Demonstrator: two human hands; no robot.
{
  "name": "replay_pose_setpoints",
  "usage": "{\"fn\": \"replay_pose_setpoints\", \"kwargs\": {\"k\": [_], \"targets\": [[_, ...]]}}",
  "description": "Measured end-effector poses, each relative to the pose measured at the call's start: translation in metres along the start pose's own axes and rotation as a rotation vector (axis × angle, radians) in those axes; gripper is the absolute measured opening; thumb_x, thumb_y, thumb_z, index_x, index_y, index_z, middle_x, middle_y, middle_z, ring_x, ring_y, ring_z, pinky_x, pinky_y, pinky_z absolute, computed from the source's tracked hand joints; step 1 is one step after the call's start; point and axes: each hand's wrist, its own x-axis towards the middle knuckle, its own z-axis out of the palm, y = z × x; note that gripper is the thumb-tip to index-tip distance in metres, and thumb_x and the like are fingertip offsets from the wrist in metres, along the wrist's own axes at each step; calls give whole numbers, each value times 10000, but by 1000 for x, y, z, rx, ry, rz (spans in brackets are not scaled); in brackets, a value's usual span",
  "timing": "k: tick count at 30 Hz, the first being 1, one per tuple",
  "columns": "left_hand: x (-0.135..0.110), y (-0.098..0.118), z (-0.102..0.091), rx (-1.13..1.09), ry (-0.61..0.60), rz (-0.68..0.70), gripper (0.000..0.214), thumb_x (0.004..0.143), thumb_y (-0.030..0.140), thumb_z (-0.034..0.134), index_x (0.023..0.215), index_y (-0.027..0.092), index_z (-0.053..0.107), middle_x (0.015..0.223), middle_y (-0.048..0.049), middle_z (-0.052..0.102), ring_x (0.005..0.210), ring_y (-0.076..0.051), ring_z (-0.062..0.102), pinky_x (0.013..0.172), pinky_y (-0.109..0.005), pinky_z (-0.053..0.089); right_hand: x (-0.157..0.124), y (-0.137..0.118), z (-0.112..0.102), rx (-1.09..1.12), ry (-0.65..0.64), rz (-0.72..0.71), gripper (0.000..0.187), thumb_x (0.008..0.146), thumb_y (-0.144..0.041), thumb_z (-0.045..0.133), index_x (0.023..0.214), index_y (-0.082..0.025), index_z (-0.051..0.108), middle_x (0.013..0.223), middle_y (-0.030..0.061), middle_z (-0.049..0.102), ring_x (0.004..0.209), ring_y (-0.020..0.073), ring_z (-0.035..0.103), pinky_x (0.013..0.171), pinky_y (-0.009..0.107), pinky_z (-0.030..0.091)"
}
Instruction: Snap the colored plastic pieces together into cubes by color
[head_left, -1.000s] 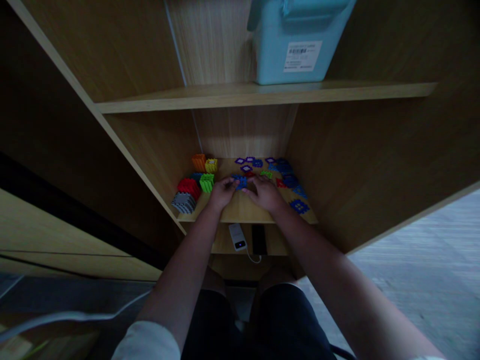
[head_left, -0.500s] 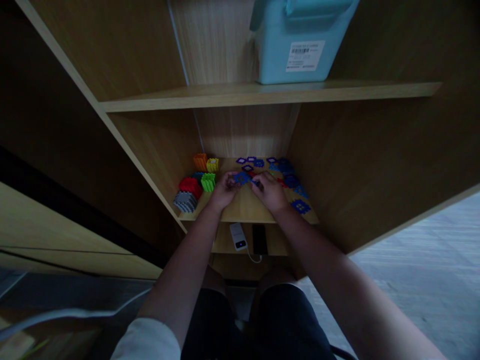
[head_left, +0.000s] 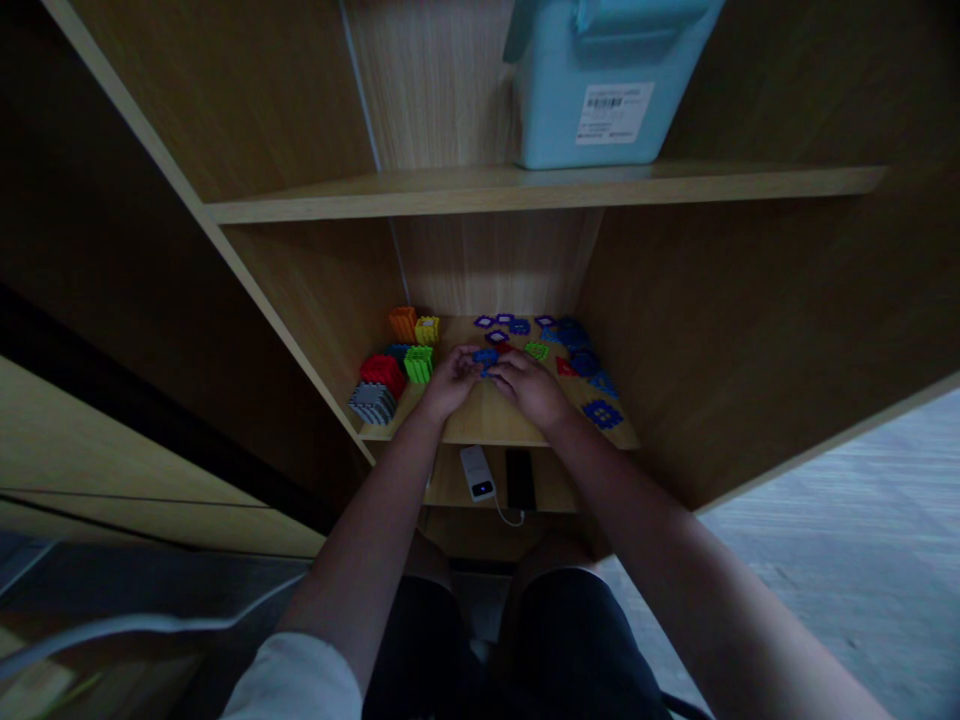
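Hands: left hand (head_left: 448, 385) and right hand (head_left: 531, 388) meet over the lower shelf (head_left: 495, 425), fingertips together on one blue piece (head_left: 486, 357); both grasp it, though the fingers hide most of the grip.
Blue piece: flat, toothed-edged plastic tile, bright blue, only a small part showing between the two hands; its full outline cannot be told. It sits near the middle of the lower shelf, just above the board.
Built cubes, 9 o'clock of the hands: six counted. Orange cube (head_left: 403, 322) and yellow cube (head_left: 427, 329) at the back, green cube (head_left: 418, 364) just beside the left hand, red cube (head_left: 382, 373) and grey cube (head_left: 372, 402) toward the front edge, and a teal cube (head_left: 396, 351) half hidden behind the red one.
Loose tiles, 12 to 3 o'clock of the hands: four purple tiles (head_left: 496, 336) with open centres along the back, one green tile (head_left: 536, 350), one red tile (head_left: 564, 367), and a heap of blue tiles (head_left: 576, 335) too crowded to count, with one blue tile (head_left: 603, 412) lying apart near the front at 4 o'clock.
Below, 6 o'clock: one white power bank (head_left: 477, 472) and one black phone (head_left: 519, 478), side by side, a cable between them.
Above, 12 o'clock: one light blue bin (head_left: 592, 80) with a label on the upper shelf (head_left: 525, 186).
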Motion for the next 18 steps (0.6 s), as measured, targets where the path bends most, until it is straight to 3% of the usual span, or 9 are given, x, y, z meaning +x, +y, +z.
{"fn": "replay_pose_setpoints", "kwargs": {"k": [7, 12, 18], "targets": [[0, 0, 0, 50, -5, 22, 304, 908, 178, 754, 1201, 202, 678, 1110, -64, 803, 1047, -199, 761, 1038, -376, 584, 0, -2, -7, 40, -7, 98, 236, 990, -212, 763, 1219, -271, 760, 1490, 125, 662, 1377, 328, 630, 1186, 517, 531], [-2, 3, 3, 272, 23, 31, 270, 939, 143, 696, 1199, 209, 721, 1128, -79, 814, 1063, -234, 769, 1048, -412, 586, 1, 2, -4, 73, -105, 135, 266, 961, -236, 799, 1217, -264, 731, 1281, 110, 761, 1262, 324, 686, 1128, 524, 552], [-4, 9, 7, 499, 171, 71, 133, 1028, 190, 625, 1114, 203, 725, 1183, -135, 802, 1135, -301, 759, 1076, -461, 566, 0, 8, 5, -32, -133, 225, 173, 938, -274, 829, 1092, -241, 756, 1155, 99, 818, 1132, 317, 742, 1105, 498, 551]]}}
